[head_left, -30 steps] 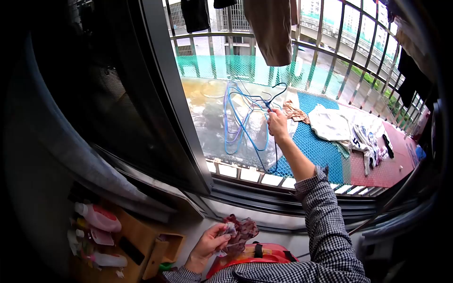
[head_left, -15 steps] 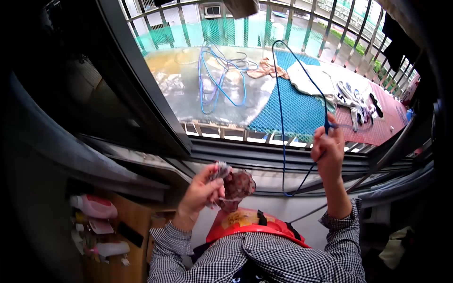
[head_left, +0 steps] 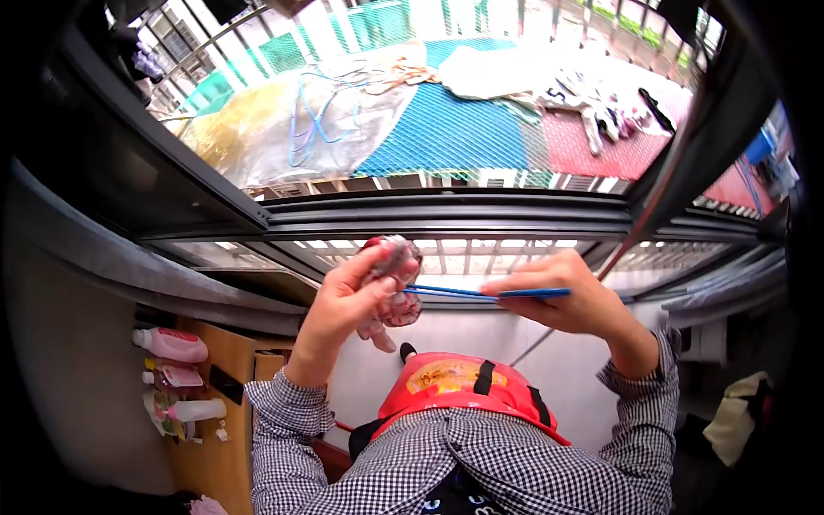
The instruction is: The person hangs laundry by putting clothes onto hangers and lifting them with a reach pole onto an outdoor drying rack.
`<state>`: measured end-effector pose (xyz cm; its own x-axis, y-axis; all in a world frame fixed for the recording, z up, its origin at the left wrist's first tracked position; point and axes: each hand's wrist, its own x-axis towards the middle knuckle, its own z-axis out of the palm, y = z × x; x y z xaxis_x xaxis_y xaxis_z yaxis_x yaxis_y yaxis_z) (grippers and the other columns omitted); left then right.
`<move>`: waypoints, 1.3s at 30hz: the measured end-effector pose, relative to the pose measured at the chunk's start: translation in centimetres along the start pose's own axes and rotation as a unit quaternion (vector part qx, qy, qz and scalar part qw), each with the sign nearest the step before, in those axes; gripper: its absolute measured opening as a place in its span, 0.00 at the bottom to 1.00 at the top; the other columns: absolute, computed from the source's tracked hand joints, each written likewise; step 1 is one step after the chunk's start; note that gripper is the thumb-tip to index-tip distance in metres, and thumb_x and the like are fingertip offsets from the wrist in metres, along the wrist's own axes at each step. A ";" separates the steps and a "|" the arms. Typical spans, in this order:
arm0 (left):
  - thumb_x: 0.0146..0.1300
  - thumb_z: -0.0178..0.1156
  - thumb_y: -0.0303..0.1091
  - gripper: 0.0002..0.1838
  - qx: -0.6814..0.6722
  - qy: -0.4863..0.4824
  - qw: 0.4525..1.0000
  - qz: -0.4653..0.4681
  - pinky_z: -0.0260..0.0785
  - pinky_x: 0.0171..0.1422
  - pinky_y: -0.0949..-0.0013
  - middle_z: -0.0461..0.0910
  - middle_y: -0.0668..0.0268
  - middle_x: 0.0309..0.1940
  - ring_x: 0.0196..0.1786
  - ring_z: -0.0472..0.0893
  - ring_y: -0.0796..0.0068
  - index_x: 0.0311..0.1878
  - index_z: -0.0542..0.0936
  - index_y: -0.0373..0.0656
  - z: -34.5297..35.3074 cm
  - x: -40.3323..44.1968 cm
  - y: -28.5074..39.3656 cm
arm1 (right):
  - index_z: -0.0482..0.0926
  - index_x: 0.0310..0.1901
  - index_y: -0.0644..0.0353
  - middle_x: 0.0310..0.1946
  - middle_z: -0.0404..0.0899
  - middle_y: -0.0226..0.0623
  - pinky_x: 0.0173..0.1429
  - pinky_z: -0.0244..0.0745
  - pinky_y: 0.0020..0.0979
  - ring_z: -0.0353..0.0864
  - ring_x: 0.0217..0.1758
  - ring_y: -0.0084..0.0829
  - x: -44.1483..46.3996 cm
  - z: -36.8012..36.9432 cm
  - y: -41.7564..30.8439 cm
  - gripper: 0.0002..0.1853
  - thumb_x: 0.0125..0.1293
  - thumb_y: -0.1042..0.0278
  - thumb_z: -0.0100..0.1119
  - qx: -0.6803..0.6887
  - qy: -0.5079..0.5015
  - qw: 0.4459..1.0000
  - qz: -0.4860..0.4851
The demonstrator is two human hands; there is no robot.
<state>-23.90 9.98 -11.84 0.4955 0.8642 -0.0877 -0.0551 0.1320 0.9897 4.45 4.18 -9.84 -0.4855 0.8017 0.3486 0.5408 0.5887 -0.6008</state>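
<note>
My left hand [head_left: 345, 296] is closed on a crumpled reddish-and-white patterned cloth [head_left: 399, 300], held up in front of the window sill. My right hand [head_left: 566, 296] grips a blue hanger [head_left: 455, 293], seen almost edge-on. The hanger's far end reaches the cloth at my left hand; whether it passes inside the cloth is hidden. Beyond the window, more blue and purple hangers [head_left: 313, 120] lie on the clear sheet, with a tan cloth [head_left: 403, 75] behind them.
White clothes [head_left: 489, 73] and a black strip [head_left: 657, 110] lie on the blue and red mats outside. The window frame [head_left: 446, 215] crosses the view. Bottles [head_left: 176, 345] stand on a wooden cabinet [head_left: 206, 455] at lower left. A red item [head_left: 429, 386] is at my waist.
The blue hanger has come in from outside, turned from upright to nearly level, and moved to the cloth. My left hand has risen with the cloth. The view has tilted down.
</note>
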 end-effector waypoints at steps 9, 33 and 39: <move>0.57 0.59 0.24 0.22 0.225 -0.055 0.962 0.148 0.70 0.51 0.67 0.79 0.55 0.41 0.44 0.79 0.63 0.56 0.73 0.37 6.7 0.6 1.4 | 0.80 0.32 0.56 0.19 0.77 0.31 0.23 0.70 0.27 0.78 0.20 0.31 -1.4 -4.5 -1.6 0.08 0.49 0.71 0.66 -0.100 0.102 0.984 -0.102; 0.63 0.56 0.23 0.11 0.154 -0.111 0.961 0.201 0.67 0.31 0.83 0.78 0.71 0.31 0.29 0.73 0.89 0.49 0.77 0.35 9.3 4.1 4.3 | 0.74 0.43 0.62 0.34 0.77 0.36 0.47 0.71 0.40 0.77 0.43 0.35 -5.7 -1.1 -4.2 0.13 0.55 0.76 0.61 -0.248 0.499 0.826 -0.089; 0.61 0.58 0.24 0.10 0.065 -0.093 0.976 0.188 0.67 0.38 0.82 0.79 0.71 0.31 0.33 0.75 0.86 0.46 0.78 0.35 8.4 2.6 7.3 | 0.76 0.38 0.57 0.31 0.76 0.31 0.63 0.54 0.52 0.77 0.41 0.32 -6.8 8.1 1.1 0.16 0.51 0.58 0.64 -0.257 0.191 0.943 0.087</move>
<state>-15.76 9.11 -3.90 0.6112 0.7350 0.2938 -0.1580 -0.2504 0.9552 2.82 -1.45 -18.73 -0.1292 0.8119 0.5693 0.8989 0.3383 -0.2785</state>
